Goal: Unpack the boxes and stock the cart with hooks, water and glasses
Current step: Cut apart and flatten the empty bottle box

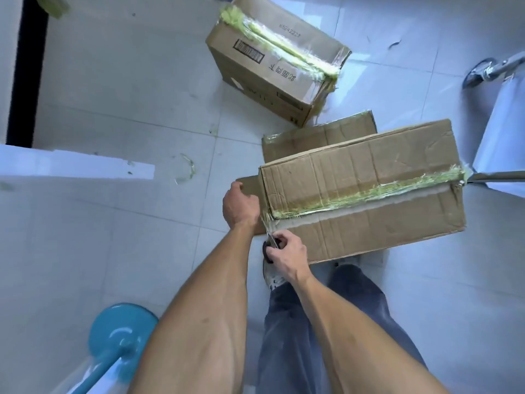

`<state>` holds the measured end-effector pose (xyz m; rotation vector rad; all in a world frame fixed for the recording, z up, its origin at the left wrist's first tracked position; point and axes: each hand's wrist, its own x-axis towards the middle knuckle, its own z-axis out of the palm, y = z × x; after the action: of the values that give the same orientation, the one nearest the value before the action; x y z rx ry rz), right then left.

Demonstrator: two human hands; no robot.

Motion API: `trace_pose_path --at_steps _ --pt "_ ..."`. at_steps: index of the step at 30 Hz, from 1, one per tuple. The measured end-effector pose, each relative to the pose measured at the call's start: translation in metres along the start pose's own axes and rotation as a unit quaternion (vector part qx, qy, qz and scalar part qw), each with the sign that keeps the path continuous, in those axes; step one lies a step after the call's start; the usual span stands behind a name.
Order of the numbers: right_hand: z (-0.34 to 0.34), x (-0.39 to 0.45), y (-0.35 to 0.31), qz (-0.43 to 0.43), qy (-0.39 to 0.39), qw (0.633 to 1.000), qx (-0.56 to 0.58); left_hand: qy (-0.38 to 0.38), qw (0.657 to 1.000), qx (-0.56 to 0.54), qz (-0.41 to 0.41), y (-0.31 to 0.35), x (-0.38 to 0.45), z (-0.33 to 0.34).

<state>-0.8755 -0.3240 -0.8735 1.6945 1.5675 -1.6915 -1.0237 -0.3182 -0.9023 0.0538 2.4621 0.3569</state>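
Note:
A large cardboard box stands on the floor in front of me, its top seam sealed with yellow-green fibre tape. My left hand presses against the box's left end, fingers hidden behind the corner. My right hand grips black-handled scissors, whose blades point up at the tape at the box's near-left corner. A second taped box lies tilted further back. A third, smaller box sits just behind the large one.
The floor is pale tile with scraps of tape. A white ledge runs along the left. A blue round stand base is at the lower left. A cart's caster wheel and metal frame are at the right.

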Motion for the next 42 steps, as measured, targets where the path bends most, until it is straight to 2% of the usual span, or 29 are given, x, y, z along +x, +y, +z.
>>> trace_pose_path --at_steps 4,10,20,24,31,35,39,42 --pt "-0.009 -0.001 -0.003 0.015 -0.012 0.999 0.041 -0.008 1.000 -0.013 -0.020 0.004 0.009 0.005" --pt "-0.011 -0.021 0.021 0.031 -0.011 0.999 0.015 -0.018 0.999 -0.014 -0.049 -0.013 -0.011 0.019" --pt "0.010 -0.022 0.019 0.004 0.085 0.994 0.064 -0.014 0.996 -0.024 -0.086 -0.047 -0.036 0.029" --pt "0.012 -0.025 0.030 0.021 0.121 0.988 0.094 -0.014 0.995 -0.026 -0.093 -0.062 -0.042 0.029" --pt "0.018 -0.017 0.031 0.041 0.068 0.986 0.147 -0.014 0.994 -0.039 -0.097 -0.078 -0.050 0.028" --pt "0.024 -0.003 0.018 0.041 0.070 0.980 0.184 -0.015 0.995 -0.037 -0.095 -0.085 -0.053 0.027" --pt "0.029 0.003 0.020 0.058 0.071 0.967 0.236 -0.015 0.995 -0.037 -0.096 -0.089 -0.054 0.027" --pt "0.033 -0.003 0.028 0.086 0.069 0.945 0.308 -0.018 0.994 -0.038 -0.096 -0.090 -0.056 0.027"
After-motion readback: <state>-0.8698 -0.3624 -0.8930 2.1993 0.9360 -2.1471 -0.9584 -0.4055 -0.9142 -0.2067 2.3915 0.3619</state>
